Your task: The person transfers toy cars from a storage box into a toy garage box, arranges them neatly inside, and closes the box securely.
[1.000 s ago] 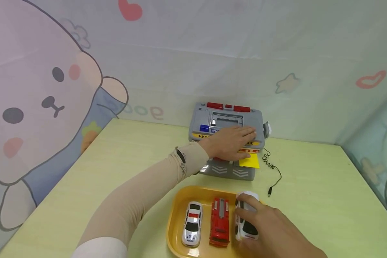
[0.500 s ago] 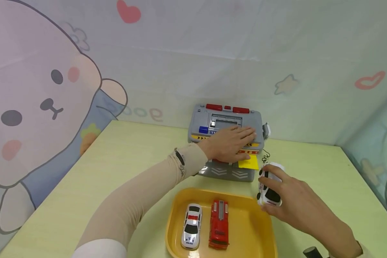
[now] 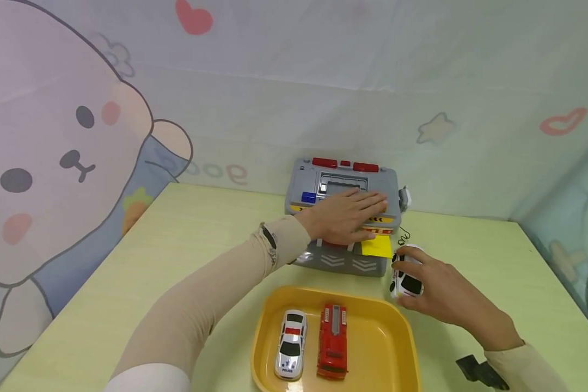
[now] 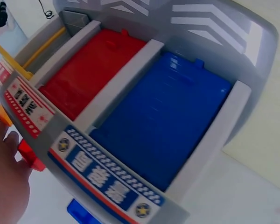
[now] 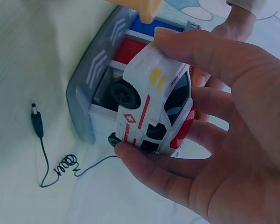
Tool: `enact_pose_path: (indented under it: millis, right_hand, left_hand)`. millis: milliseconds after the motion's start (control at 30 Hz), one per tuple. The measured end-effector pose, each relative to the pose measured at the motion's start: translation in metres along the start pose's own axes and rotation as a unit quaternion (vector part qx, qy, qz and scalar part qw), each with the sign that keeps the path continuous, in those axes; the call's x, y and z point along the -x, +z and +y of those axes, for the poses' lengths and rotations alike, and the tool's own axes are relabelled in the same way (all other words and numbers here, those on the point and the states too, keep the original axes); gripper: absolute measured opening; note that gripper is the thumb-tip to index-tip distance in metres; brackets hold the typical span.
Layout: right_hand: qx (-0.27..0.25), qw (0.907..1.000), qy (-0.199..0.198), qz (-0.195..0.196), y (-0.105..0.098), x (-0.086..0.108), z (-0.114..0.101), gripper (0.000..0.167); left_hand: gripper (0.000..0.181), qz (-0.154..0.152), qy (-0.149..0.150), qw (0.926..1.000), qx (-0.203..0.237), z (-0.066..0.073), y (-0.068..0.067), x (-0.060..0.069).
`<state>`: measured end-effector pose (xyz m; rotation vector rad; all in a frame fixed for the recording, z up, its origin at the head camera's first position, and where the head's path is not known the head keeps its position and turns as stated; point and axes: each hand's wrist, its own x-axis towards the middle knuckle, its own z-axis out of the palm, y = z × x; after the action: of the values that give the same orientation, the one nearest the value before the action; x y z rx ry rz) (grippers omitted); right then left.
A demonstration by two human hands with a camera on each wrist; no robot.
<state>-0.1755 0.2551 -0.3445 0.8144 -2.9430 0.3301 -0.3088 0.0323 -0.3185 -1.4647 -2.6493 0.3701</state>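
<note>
A white toy ambulance (image 3: 409, 286) with red markings is pinched between the thumb and fingers of my right hand (image 3: 443, 291), above the table just right of the yellow tray. In the right wrist view the ambulance (image 5: 147, 107) appears tilted, wheels toward the garage. My left hand (image 3: 345, 215) rests on the front of a grey toy garage (image 3: 340, 264), fingers straight. A yellow flap (image 3: 376, 246) sticks out at the garage's right bay. The left wrist view shows its red door (image 4: 95, 70) and blue door (image 4: 165, 116) lying in place; the third bay stands uncovered.
The yellow tray (image 3: 379, 326) in front holds a white toy police car (image 3: 290, 345) and a red toy fire engine (image 3: 332, 348). A thin black coiled cable (image 5: 67, 163) with a plug lies beside the garage. A printed cloth hangs behind the table.
My right hand has lifted the ambulance out of the tray, over its right rim, and then slightly forward toward the garage. The left hand has stayed almost still on the garage.
</note>
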Motion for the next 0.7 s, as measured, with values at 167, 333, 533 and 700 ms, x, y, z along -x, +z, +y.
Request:
enact_pose_path:
  millis: [167,333,533,700]
  right_hand:
    - [-0.015,0.9997,0.006,-0.019,0.008,-0.006,0.003,0.053]
    - [-0.026,0.9985,0.002,-0.048,0.017,-0.012,0.008,0.054]
    - [-0.043,0.9972,-0.030,-0.054,0.028,-0.020,0.013,0.035]
    - [-0.055,0.9954,-0.053,-0.058,0.036,-0.025,0.017,0.026]
  left_hand:
    - [0.070,0.015,0.006,0.9999,-0.003,-0.006,0.005,0.006]
    - [0.067,0.025,0.010,0.9996,-0.001,-0.011,0.007,0.008]
    - [0.066,0.031,0.011,0.9994,0.008,-0.010,0.005,0.008]
    - [0.067,0.030,0.009,0.9994,0.014,-0.008,0.005,0.006]
